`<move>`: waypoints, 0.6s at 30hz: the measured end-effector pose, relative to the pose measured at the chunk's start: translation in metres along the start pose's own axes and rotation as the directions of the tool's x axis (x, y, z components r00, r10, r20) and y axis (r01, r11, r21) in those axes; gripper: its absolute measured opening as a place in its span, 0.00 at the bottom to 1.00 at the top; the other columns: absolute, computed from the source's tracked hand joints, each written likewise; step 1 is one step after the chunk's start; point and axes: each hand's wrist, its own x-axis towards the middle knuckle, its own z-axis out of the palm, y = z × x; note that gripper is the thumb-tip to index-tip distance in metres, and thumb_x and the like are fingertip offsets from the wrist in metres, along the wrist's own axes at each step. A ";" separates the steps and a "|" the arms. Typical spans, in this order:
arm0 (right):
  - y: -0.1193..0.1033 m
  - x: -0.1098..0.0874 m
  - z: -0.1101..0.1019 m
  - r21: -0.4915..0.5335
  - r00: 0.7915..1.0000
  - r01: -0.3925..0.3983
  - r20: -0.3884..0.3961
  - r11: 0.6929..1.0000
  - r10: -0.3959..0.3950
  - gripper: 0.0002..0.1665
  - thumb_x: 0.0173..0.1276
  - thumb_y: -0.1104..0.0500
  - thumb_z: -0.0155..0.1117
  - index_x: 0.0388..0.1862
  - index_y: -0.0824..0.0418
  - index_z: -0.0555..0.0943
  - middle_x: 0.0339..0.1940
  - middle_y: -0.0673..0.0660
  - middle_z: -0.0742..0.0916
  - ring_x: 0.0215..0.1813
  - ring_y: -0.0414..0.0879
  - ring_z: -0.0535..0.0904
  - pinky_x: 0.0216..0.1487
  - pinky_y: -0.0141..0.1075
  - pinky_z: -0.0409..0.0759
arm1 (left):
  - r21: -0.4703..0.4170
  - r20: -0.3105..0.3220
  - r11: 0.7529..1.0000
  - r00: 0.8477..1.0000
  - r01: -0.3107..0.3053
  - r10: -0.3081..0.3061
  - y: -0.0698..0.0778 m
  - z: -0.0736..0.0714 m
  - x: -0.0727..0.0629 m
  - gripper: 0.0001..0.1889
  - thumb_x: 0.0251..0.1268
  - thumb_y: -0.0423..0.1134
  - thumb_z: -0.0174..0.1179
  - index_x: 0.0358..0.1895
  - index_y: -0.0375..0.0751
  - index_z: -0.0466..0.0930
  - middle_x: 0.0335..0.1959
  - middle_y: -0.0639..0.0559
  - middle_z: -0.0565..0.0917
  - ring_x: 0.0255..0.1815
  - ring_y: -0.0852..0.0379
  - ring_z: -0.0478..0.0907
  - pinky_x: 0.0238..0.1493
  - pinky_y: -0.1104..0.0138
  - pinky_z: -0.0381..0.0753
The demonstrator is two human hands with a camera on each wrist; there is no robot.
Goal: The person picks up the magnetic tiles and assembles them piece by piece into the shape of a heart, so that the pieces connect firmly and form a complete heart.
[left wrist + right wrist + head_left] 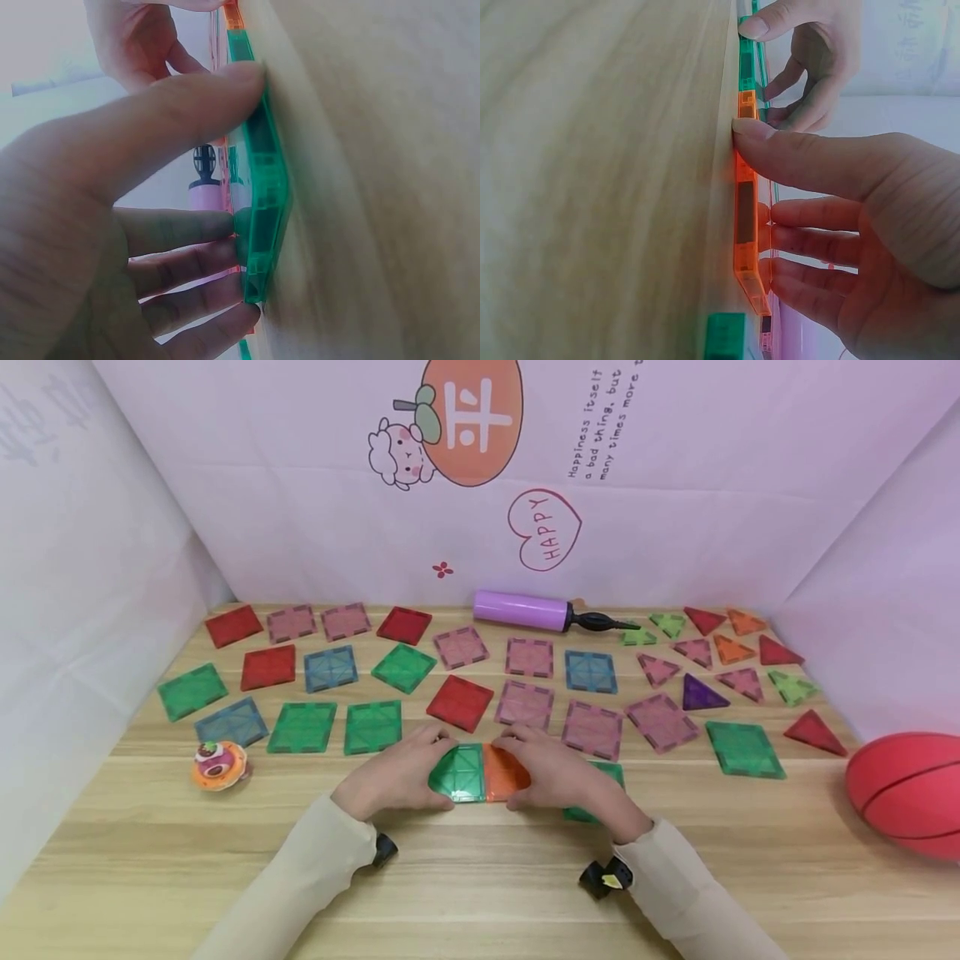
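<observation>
Side by side at the middle of the table lie a green translucent square tile [467, 774] and an orange translucent tile [501, 772], meeting along one edge. My left hand [401, 772] grips the green tile, thumb on its near edge and fingers at the far side. In the left wrist view this green tile [266, 187] stands edge-on, close over the wood. My right hand [558, 772] holds the orange tile the same way; the right wrist view shows the thumb at the near edge of the orange tile [746, 202]. Part of the orange tile is hidden by that hand.
Red, pink, blue and green square tiles [372, 727] spread behind the hands. Several triangle tiles [702, 692] lie at the back right. A purple hand pump [521, 611] is by the back wall, a red ball [911, 793] at right, a small dessert-like toy [219, 766] at left. Another green tile [581, 815] is partly under my right forearm.
</observation>
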 end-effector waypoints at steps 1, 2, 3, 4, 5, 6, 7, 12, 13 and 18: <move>0.000 0.000 0.000 0.003 1.000 -0.001 0.001 1.000 0.001 0.42 0.52 0.54 0.76 0.66 0.62 0.71 0.67 0.59 0.71 0.66 0.55 0.68 0.63 0.50 0.72 | -0.001 0.000 1.000 1.000 -0.002 0.002 0.000 0.000 0.000 0.40 0.48 0.51 0.73 0.65 0.37 0.70 0.63 0.46 0.68 0.63 0.51 0.65 0.61 0.59 0.73; 0.000 0.000 0.000 0.005 1.000 -0.002 0.002 1.000 0.002 0.42 0.52 0.54 0.76 0.66 0.62 0.71 0.67 0.59 0.71 0.66 0.55 0.68 0.63 0.50 0.72 | 0.001 0.002 1.000 1.000 -0.003 0.003 0.000 0.000 0.000 0.40 0.49 0.51 0.72 0.65 0.37 0.69 0.63 0.46 0.68 0.63 0.51 0.65 0.61 0.59 0.73; 0.000 0.000 0.000 0.008 1.000 -0.002 0.001 1.000 0.002 0.42 0.52 0.54 0.76 0.66 0.62 0.71 0.67 0.59 0.71 0.66 0.55 0.68 0.63 0.50 0.72 | -0.001 0.000 1.000 1.000 -0.004 0.004 0.000 0.000 -0.001 0.40 0.49 0.51 0.72 0.65 0.37 0.69 0.63 0.46 0.68 0.63 0.51 0.65 0.61 0.59 0.73; 0.000 0.000 0.000 0.010 1.000 -0.001 0.001 1.000 0.001 0.42 0.52 0.54 0.76 0.65 0.62 0.71 0.67 0.59 0.71 0.66 0.55 0.68 0.63 0.50 0.72 | -0.002 0.001 1.000 1.000 -0.004 0.005 0.000 0.000 -0.001 0.40 0.49 0.51 0.72 0.65 0.37 0.69 0.64 0.47 0.68 0.63 0.51 0.65 0.61 0.59 0.73; 0.001 0.000 0.001 0.011 1.000 -0.001 -0.001 1.000 0.001 0.42 0.52 0.54 0.77 0.65 0.62 0.71 0.67 0.59 0.71 0.66 0.55 0.68 0.63 0.50 0.72 | -0.002 0.001 1.000 1.000 -0.005 0.005 0.000 0.000 -0.001 0.40 0.49 0.51 0.72 0.65 0.37 0.69 0.64 0.46 0.68 0.63 0.51 0.65 0.61 0.59 0.73; 0.000 0.000 0.001 0.012 1.000 0.000 -0.002 1.000 0.000 0.42 0.52 0.54 0.77 0.65 0.62 0.71 0.67 0.59 0.71 0.65 0.54 0.69 0.63 0.49 0.72 | -0.001 0.004 1.000 1.000 -0.003 0.003 0.000 0.000 -0.001 0.40 0.49 0.51 0.72 0.65 0.38 0.69 0.64 0.47 0.68 0.63 0.52 0.65 0.62 0.59 0.73; 0.001 0.000 0.001 0.014 1.000 0.001 -0.004 1.000 -0.001 0.42 0.52 0.54 0.77 0.65 0.62 0.71 0.67 0.59 0.71 0.65 0.54 0.69 0.63 0.49 0.72 | -0.004 0.002 1.000 1.000 -0.003 0.003 0.000 0.000 -0.001 0.40 0.49 0.51 0.72 0.65 0.38 0.69 0.64 0.47 0.68 0.63 0.51 0.65 0.62 0.59 0.73; 0.001 -0.001 0.001 0.015 1.000 0.003 -0.009 1.000 -0.003 0.42 0.52 0.53 0.77 0.65 0.62 0.71 0.66 0.59 0.72 0.64 0.53 0.70 0.62 0.49 0.73 | -0.008 0.005 1.000 1.000 0.002 -0.002 0.000 -0.001 -0.001 0.40 0.49 0.52 0.72 0.65 0.39 0.69 0.63 0.48 0.68 0.62 0.52 0.66 0.62 0.58 0.72; 0.001 -0.001 0.001 0.016 1.000 0.001 -0.010 1.000 -0.001 0.42 0.52 0.53 0.76 0.65 0.61 0.71 0.66 0.59 0.72 0.64 0.54 0.70 0.62 0.50 0.73 | -0.008 0.004 1.000 1.000 0.000 0.000 -0.001 -0.001 -0.001 0.40 0.49 0.52 0.72 0.65 0.39 0.69 0.63 0.48 0.68 0.63 0.52 0.66 0.62 0.58 0.72; 0.002 -0.005 -0.001 0.040 1.000 -0.018 -0.005 0.999 0.019 0.41 0.54 0.54 0.75 0.66 0.60 0.70 0.68 0.60 0.70 0.65 0.55 0.69 0.63 0.51 0.72 | -0.013 0.004 1.000 1.000 -0.010 0.010 -0.002 -0.001 -0.001 0.40 0.49 0.51 0.72 0.66 0.39 0.69 0.63 0.47 0.68 0.63 0.51 0.66 0.62 0.58 0.72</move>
